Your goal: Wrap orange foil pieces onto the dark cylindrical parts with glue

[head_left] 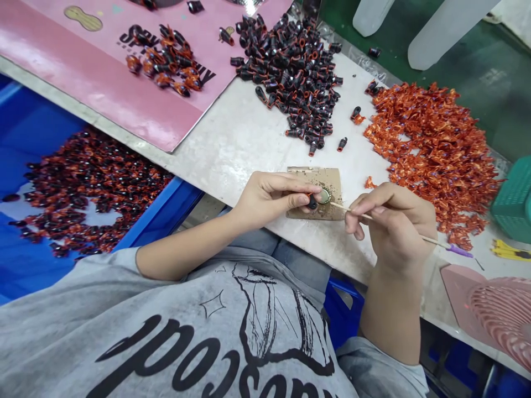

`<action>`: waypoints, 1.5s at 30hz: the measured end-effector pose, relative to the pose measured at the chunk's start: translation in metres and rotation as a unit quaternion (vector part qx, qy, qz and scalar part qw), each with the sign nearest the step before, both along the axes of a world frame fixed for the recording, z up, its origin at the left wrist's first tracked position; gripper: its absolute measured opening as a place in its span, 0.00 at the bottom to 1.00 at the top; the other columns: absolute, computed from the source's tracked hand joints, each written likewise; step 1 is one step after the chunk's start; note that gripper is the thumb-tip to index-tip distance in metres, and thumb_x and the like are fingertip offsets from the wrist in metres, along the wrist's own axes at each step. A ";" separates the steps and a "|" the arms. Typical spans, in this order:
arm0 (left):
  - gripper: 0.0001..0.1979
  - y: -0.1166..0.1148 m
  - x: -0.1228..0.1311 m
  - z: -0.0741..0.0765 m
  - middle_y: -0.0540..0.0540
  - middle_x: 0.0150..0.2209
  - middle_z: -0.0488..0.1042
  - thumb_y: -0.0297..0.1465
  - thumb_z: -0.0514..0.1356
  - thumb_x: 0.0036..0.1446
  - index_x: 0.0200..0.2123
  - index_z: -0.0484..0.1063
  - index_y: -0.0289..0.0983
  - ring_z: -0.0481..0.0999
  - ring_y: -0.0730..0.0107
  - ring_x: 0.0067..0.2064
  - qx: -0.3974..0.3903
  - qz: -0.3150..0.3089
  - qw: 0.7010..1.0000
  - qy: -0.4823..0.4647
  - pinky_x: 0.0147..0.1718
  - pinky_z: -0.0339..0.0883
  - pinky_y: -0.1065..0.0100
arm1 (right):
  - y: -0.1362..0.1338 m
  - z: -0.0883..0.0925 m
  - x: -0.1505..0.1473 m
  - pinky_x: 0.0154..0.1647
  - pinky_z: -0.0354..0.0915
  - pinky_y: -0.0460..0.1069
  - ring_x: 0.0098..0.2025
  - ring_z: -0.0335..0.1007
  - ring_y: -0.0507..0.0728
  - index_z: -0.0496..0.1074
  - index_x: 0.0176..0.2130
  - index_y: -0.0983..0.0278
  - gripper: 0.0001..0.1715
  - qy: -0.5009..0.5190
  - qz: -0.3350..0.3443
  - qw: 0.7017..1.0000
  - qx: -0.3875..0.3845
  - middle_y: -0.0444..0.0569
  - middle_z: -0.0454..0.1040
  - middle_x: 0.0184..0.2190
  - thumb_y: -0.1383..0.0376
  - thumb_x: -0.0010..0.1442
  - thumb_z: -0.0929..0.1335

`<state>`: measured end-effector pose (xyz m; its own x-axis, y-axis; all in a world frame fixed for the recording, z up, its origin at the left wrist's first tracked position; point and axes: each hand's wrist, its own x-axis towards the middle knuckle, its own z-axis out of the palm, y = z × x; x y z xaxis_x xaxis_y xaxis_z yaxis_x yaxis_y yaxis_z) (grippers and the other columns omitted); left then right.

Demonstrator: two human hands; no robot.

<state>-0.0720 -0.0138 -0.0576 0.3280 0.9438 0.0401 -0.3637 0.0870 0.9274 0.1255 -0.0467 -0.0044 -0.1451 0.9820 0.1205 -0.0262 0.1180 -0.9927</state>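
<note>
the left hand (271, 200) pinches a tiny, light black cap (312, 203) by its sides between thumb and finger. the right hand (394, 229) clamps a thin, stiff wooden stick (350, 211)

The left hand (274, 199) hides most of the small black piece (312, 203) between its fingers. The picture's right edge cuts off the teal plastic basket (513, 202) and the pink ribbed object (504, 315).

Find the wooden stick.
In the head view, the wooden stick is pinched in the right hand, its tip reaching over the cardboard pad on the table.
</note>
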 end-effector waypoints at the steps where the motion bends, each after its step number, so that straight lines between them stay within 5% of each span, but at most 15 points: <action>1: 0.11 0.000 0.000 0.000 0.43 0.34 0.85 0.39 0.76 0.46 0.33 0.86 0.42 0.83 0.66 0.32 -0.009 -0.004 1.000 -0.011 0.31 0.81 0.68 | 0.000 -0.001 -0.001 0.15 0.56 0.49 0.17 0.64 0.53 0.77 0.30 0.57 0.09 0.016 -0.006 1.000 -0.003 0.44 0.75 0.20 0.65 0.61 0.68; 29: 0.11 0.002 0.000 0.000 0.44 0.36 0.86 0.35 0.77 0.44 0.34 0.85 0.41 0.85 0.67 0.35 -0.017 -0.009 1.000 0.016 0.36 0.81 0.71 | 0.003 -0.005 -0.017 0.18 0.63 0.45 0.18 0.67 0.48 0.70 0.27 0.62 0.11 -0.041 -0.004 0.999 0.011 0.43 0.77 0.21 0.70 0.60 0.65; 41: 0.13 0.002 -0.002 -0.001 0.41 0.36 0.85 0.36 0.77 0.44 0.34 0.86 0.39 0.85 0.62 0.38 -0.022 -0.011 1.000 0.018 0.43 0.80 0.63 | 0.001 -0.005 -0.015 0.20 0.64 0.46 0.20 0.68 0.49 0.72 0.28 0.61 0.12 -0.041 0.009 0.999 0.017 0.44 0.78 0.23 0.65 0.64 0.67; 45: 0.11 0.002 0.000 -0.001 0.43 0.34 0.85 0.35 0.77 0.44 0.33 0.86 0.40 0.84 0.65 0.37 -0.010 -0.013 1.000 0.002 0.42 0.80 0.65 | 0.005 0.000 -0.008 0.19 0.62 0.47 0.22 0.70 0.51 0.77 0.35 0.57 0.05 0.030 -0.079 0.993 0.081 0.43 0.78 0.26 0.64 0.64 0.70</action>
